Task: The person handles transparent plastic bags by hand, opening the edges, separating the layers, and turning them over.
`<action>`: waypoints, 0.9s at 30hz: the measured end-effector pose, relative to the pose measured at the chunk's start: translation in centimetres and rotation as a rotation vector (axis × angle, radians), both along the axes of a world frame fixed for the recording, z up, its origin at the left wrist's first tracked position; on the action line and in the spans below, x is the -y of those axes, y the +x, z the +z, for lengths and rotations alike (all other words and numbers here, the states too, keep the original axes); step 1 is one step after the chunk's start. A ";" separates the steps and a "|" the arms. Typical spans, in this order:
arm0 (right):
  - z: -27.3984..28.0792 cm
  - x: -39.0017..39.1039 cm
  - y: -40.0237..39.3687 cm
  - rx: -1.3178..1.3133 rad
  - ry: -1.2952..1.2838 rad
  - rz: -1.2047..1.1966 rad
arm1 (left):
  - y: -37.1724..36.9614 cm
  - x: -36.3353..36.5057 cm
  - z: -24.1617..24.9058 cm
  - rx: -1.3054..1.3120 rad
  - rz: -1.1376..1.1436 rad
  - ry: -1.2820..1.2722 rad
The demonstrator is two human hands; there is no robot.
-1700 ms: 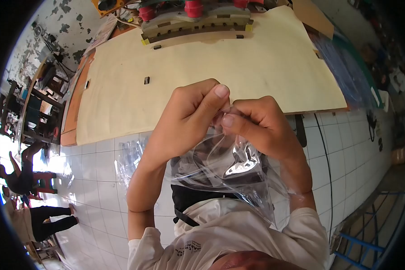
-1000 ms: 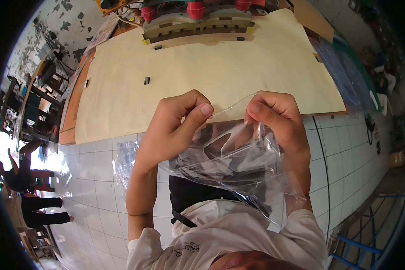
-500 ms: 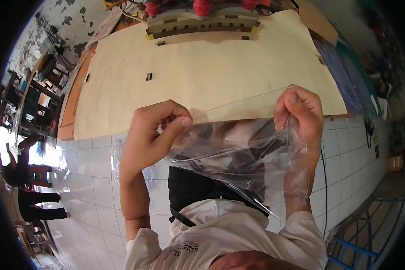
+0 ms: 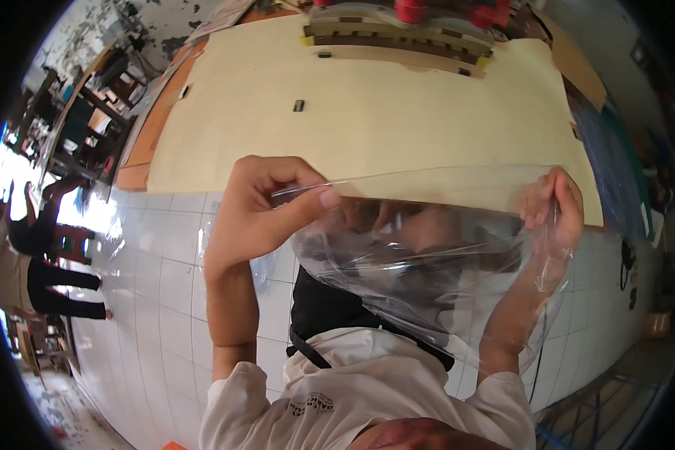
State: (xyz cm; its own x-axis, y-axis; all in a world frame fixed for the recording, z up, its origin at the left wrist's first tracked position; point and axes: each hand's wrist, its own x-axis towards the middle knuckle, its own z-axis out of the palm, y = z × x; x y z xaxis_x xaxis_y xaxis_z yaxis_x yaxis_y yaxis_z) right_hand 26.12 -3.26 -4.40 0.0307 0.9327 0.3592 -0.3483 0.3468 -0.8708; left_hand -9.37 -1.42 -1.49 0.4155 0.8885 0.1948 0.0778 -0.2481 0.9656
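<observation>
A clear plastic sheet (image 4: 427, 247), possibly a bag, is stretched between my two hands in front of my body. My left hand (image 4: 259, 210) pinches its upper left corner between thumb and fingers. At the upper right, my right hand (image 4: 555, 202) has its fingers closed on the other end of the plastic. The top edge runs nearly straight from hand to hand, while the wrinkled lower part hangs over my right forearm and lap. Both hands are just off the near edge of a table covered in cream-coloured sheeting (image 4: 390, 120).
At the table's far side stands a heavy metal press-like bar (image 4: 397, 37) with red parts. A small dark block (image 4: 298, 106) lies on the covering. Blue plastic sheeting (image 4: 611, 165) hangs at the right. Another person (image 4: 52, 285) is far left, near a stool (image 4: 75, 244).
My hands have drawn farther apart, the right one moving to the right, and the plastic's top edge is now longer and more level. The head view has turned slightly.
</observation>
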 end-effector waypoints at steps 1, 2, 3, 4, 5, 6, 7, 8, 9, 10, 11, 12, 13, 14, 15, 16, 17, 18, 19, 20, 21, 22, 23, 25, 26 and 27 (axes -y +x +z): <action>-0.2 0.0 -0.1 -0.013 -0.005 -0.005 | 0.3 0.3 0.2 0.088 0.014 -0.057; -0.4 -0.1 -0.1 -0.014 -0.006 0.009 | 0.7 0.5 0.3 0.177 0.026 -0.112; -0.6 -0.3 0.0 -0.030 -0.010 0.008 | 1.2 0.4 0.1 0.177 0.103 -0.069; -0.8 -0.3 0.0 -0.048 -0.019 0.003 | 1.2 0.4 0.2 0.176 0.110 -0.070; -1.0 -0.3 0.0 -0.047 -0.019 0.007 | 1.3 0.4 0.2 0.173 0.113 -0.080; -1.1 -0.3 0.0 -0.050 -0.019 0.000 | 1.4 0.3 0.2 0.172 0.113 -0.089; -1.2 -0.3 0.1 -0.054 -0.022 -0.008 | 1.4 0.3 0.2 0.172 0.113 -0.089; -1.2 -0.3 0.0 -0.054 -0.020 -0.009 | 1.5 0.3 0.2 0.194 0.111 -0.086; -1.3 -0.3 -0.1 -0.052 -0.030 -0.012 | 1.5 0.3 0.2 0.215 0.108 -0.083; -1.3 -0.3 -0.2 -0.051 -0.039 -0.015 | 1.5 0.2 0.2 0.215 0.107 -0.082; -1.4 -0.3 -0.3 -0.051 -0.039 -0.016 | 1.5 0.2 0.3 0.218 0.109 -0.103; -1.4 -0.3 -0.4 -0.064 -0.043 -0.020 | 1.5 0.1 0.3 0.221 0.110 -0.123; -1.4 -0.3 -0.5 -0.077 -0.048 -0.025 | 1.5 0.1 0.3 0.221 0.108 -0.124; -1.5 -0.3 -0.5 -0.076 -0.048 -0.028 | 1.6 0.2 0.3 0.236 0.106 -0.086; -1.6 -0.4 -0.6 -0.077 -0.038 -0.024 | 1.7 0.2 0.3 0.251 0.104 -0.048; -1.7 -0.4 -0.7 -0.078 -0.028 -0.019 | 1.6 0.1 0.3 0.253 0.102 -0.048; -1.7 -0.4 -0.9 -0.077 -0.026 -0.019 | 1.3 0.0 0.3 0.314 0.065 -0.100; -1.7 -0.3 -1.2 -0.129 -0.011 -0.051 | 1.1 -0.1 0.2 0.374 0.029 -0.153; -1.7 -0.2 -1.3 -0.182 0.007 -0.083 | 0.9 -0.4 -0.1 0.376 0.029 -0.149; -1.9 -0.3 -1.2 -0.180 0.010 -0.081 | 0.8 -0.7 -0.6 0.389 0.011 -0.094; -2.2 -0.4 -0.9 -0.282 0.070 -0.105 | 0.7 -0.8 -0.8 0.402 -0.007 -0.038; -2.4 -0.5 -0.8 -0.385 0.128 -0.130 | 1.0 -0.7 -0.8 0.403 -0.005 -0.035; -2.6 -0.5 -0.8 -0.383 0.131 -0.127 | 1.6 -0.4 -0.8 0.443 -0.019 -0.022; -2.7 -0.2 -1.1 -0.362 0.140 -0.237 | 1.7 -0.1 -0.7 0.486 -0.030 -0.004; -3.1 -0.1 -0.9 -0.359 0.143 -0.232 | 1.5 0.1 -0.7 0.398 -0.012 0.002; -3.5 0.1 -0.5 -0.281 0.149 -0.157 | 1.3 0.2 -0.6 0.313 0.007 0.008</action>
State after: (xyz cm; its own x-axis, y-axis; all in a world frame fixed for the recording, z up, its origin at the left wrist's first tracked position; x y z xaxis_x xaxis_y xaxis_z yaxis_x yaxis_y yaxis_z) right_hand 25.63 -3.31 -7.94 0.2869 0.8465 0.4485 -0.4994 0.5317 -0.6841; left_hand -8.11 -1.57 -2.14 0.3282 0.8889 0.3195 -0.2209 -0.2566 0.9409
